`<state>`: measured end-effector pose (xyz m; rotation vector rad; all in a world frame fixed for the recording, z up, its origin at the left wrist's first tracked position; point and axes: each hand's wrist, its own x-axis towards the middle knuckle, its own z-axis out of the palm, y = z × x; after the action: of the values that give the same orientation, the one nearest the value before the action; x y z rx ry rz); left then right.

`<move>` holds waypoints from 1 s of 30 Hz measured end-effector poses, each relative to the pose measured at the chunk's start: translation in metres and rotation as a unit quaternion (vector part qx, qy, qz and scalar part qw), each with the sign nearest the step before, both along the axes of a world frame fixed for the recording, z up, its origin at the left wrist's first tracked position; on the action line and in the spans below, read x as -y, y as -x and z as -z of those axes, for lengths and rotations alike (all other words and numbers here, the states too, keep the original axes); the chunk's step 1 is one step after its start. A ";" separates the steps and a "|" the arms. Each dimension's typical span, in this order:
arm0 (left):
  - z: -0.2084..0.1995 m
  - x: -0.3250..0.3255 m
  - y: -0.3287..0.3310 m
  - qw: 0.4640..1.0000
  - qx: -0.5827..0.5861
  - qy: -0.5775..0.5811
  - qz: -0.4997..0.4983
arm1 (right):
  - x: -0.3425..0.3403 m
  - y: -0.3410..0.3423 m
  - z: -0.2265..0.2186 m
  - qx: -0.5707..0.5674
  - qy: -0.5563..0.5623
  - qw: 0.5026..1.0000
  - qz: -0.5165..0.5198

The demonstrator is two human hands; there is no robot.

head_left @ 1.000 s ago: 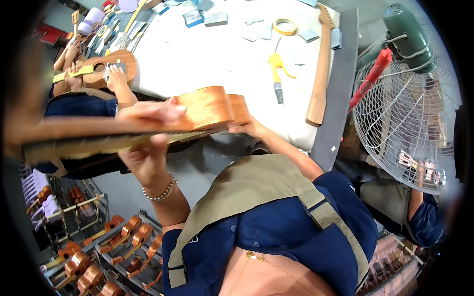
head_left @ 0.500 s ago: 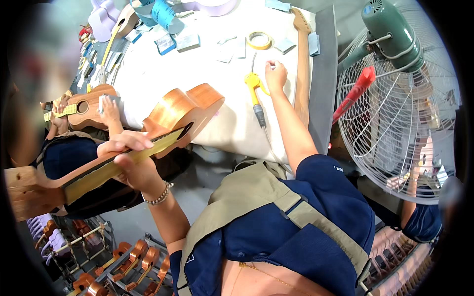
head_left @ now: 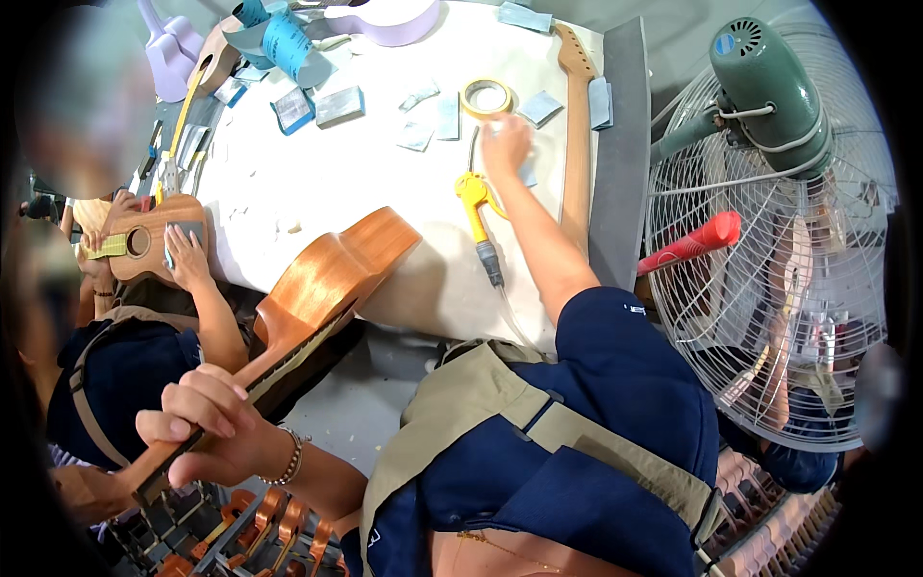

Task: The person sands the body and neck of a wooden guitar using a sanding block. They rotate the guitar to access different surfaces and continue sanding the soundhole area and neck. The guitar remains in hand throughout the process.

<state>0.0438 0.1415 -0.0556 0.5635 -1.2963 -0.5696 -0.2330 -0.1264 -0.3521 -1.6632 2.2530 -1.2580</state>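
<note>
My left hand [head_left: 216, 428] is wrapped round the neck of a brown wooden ukulele [head_left: 322, 274]. The smooth body points up and right, over the near edge of the table, its side and back showing. The fretboard faces down and away, mostly hidden, and the headstock [head_left: 91, 492] is at the lower left. Over the table, my right hand [head_left: 507, 146] is smeared by motion, so its fingers are unclear. It is just below a yellow tape roll [head_left: 486, 97] and above a yellow air blow gun [head_left: 471, 197]. A small blue-grey sandpaper piece [head_left: 527, 174] shows beside the wrist.
A loose wooden neck [head_left: 576, 144] lies along the table's right side. Sanding blocks [head_left: 340, 107] and sandpaper sheets [head_left: 448, 116] are scattered at the back. A large caged fan [head_left: 769, 288] stands at right. To the left, a co-worker's hand [head_left: 187, 252] rubs another ukulele [head_left: 159, 236].
The ukulele has tipped and rolled, its fretboard turning away from view, as my left hand moved down and left. My right hand has shifted left, toward the tape roll. The view has shifted slightly.
</note>
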 end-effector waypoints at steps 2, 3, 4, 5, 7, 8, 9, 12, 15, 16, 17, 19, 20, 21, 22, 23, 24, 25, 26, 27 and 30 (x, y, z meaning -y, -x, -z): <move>0.001 -0.001 -0.003 1.000 0.007 -0.003 -0.001 | 0.018 0.028 -0.014 0.018 -0.070 0.982 0.174; 0.000 0.000 -0.004 1.000 0.011 -0.005 0.002 | 0.033 0.050 -0.013 0.017 -0.143 0.960 0.239; -0.003 0.001 0.000 1.000 0.009 -0.005 0.002 | 0.049 0.067 -0.005 0.007 -0.172 0.951 0.256; 0.001 0.006 0.001 1.000 0.009 0.001 0.016 | 0.051 0.073 -0.014 0.019 -0.229 0.945 0.232; 0.000 0.006 0.004 1.000 0.012 0.007 0.020 | 0.054 0.066 -0.060 0.033 -0.343 0.925 0.157; 0.000 0.009 0.008 1.000 0.010 0.013 0.018 | 0.058 0.068 -0.065 -0.007 -0.384 0.911 0.151; 0.001 0.010 0.010 1.000 0.009 0.017 0.013 | 0.066 0.070 -0.063 -0.047 -0.424 0.894 0.139; -0.001 0.014 0.019 0.999 0.028 0.032 0.008 | 0.092 0.087 -0.021 0.001 -0.347 0.909 0.233; -0.001 0.006 0.017 0.998 0.043 0.036 0.005 | 0.075 0.089 -0.021 0.096 -0.257 0.955 0.116; 0.001 0.004 0.017 0.998 0.033 0.044 0.007 | 0.066 0.082 -0.024 0.117 -0.204 0.968 0.083; 0.003 0.002 0.015 0.998 0.024 0.052 0.012 | 0.057 0.075 -0.025 0.139 -0.150 0.977 0.053; 0.004 0.002 0.013 0.997 0.035 0.059 0.022 | 0.031 0.064 -0.027 0.243 -0.047 0.968 -0.051; 0.005 0.004 0.012 0.997 0.030 0.056 0.032 | 0.014 0.055 -0.033 0.320 0.004 0.939 -0.124; 0.006 0.005 0.011 0.997 0.024 0.053 0.040 | -0.012 0.037 -0.051 0.355 0.018 0.917 -0.182; 0.009 0.004 0.012 0.998 0.022 0.052 0.008 | -0.042 0.013 -0.076 0.391 0.032 0.887 -0.242; 0.009 0.006 0.012 0.998 0.026 0.052 0.016 | -0.069 -0.003 -0.099 0.375 0.040 0.882 -0.283; 0.010 0.009 0.011 0.998 0.012 0.055 0.028 | -0.093 -0.016 -0.122 0.355 0.049 0.876 -0.321; 0.011 0.013 0.011 0.998 -0.001 0.058 0.038 | -0.115 -0.024 -0.143 0.259 0.087 0.894 -0.355; 0.009 0.020 0.011 0.996 0.018 0.072 0.044 | -0.133 -0.028 -0.162 0.157 0.122 0.902 -0.383; 0.007 0.025 0.013 0.996 0.008 0.074 0.043 | -0.148 -0.031 -0.174 0.135 0.103 0.901 -0.400; 0.004 0.037 0.011 0.997 0.003 0.051 0.066 | -0.191 -0.043 -0.212 0.069 0.104 0.896 -0.426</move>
<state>0.0326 0.1044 -0.0601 0.3976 -1.3668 -0.6063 -0.1903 0.0642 -0.1397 -2.1605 1.0660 -1.2989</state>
